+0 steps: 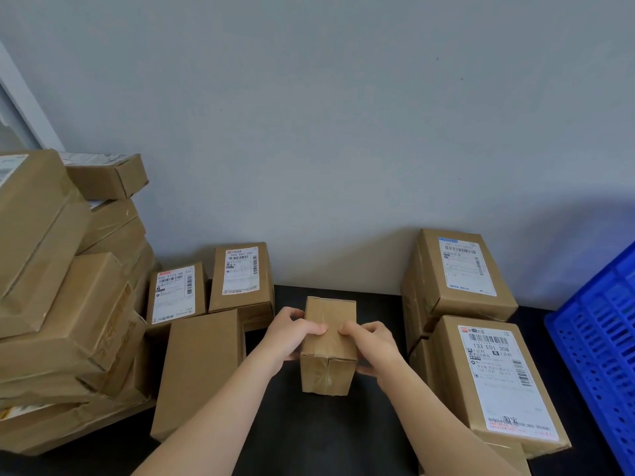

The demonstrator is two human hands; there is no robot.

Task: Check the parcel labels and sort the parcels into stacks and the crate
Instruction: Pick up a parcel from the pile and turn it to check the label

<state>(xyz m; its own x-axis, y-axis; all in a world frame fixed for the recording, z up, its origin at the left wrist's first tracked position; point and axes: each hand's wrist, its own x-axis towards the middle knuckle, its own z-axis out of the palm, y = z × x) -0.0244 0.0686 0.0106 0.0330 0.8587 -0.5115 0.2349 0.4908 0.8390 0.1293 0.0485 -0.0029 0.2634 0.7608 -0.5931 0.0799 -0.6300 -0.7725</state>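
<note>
A person holds a small cardboard parcel (328, 345) in both hands over the middle of a black table (309, 427). The left hand (293, 334) wraps the parcel's left side, its thumb pressed on the top face. The right hand (374, 341) mirrors it on the right side, thumb on top and fingertips showing under the right edge. Both grips are closed firmly on the parcel. The face turned up is plain brown with clear tape and no label showing. I cannot tell whether the parcel's near end touches the table.

Just left of the hands lies a plain parcel (202, 369) with no label visible. Behind it, two labelled parcels (175, 293) sit side by side near the grey wall (309, 132). Further left rises a tall, untidy pile of boxes (51, 286).

To the right of the hands stand two stacks. The near stack (498, 383) is topped by a parcel with a white label facing up, and the far stack (464, 269) behind it also shows a label. A blue plastic crate (598, 355) stands at the right edge, just beside these stacks.
</note>
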